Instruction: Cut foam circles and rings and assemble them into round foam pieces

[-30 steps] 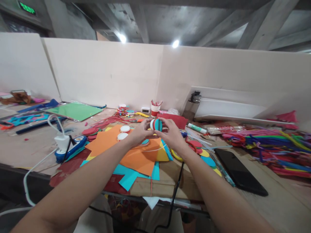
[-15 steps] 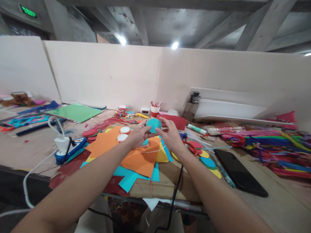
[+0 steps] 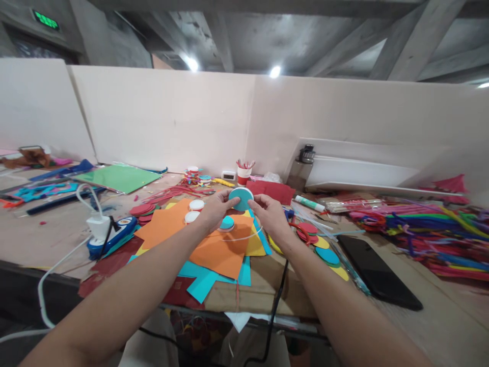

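A round (image 3: 241, 200) with a blue face and white rim is hanging in the air, appearing over the orange sheet (image 3: 223, 255) near its far edge. The left hand (image 3: 217, 210) is gripping its left side, thumb lying on the face, fingers closing behind. The right hand (image 3: 269, 214) is pinching the lower right rim, thumb and fingers nearly together.

The blue face is looking fully covered; whether it is fastened, I cannot tell. On the sheet, a blue-topped round (image 3: 226, 223) is seeming equally far along, while two white-topped rounds (image 3: 194, 211) are showing no coloured face, so they are probably less advanced. Loose blue discs (image 3: 327, 256) are lying right of the sheet.

Open air above the sheet is giving both hands room. The table's edge is running just nearer than the sheet, with a black cord (image 3: 280, 290) hanging over it. Left of the sheet a power strip (image 3: 114, 237) is bounding the space; beyond it, a cup (image 3: 244, 176).
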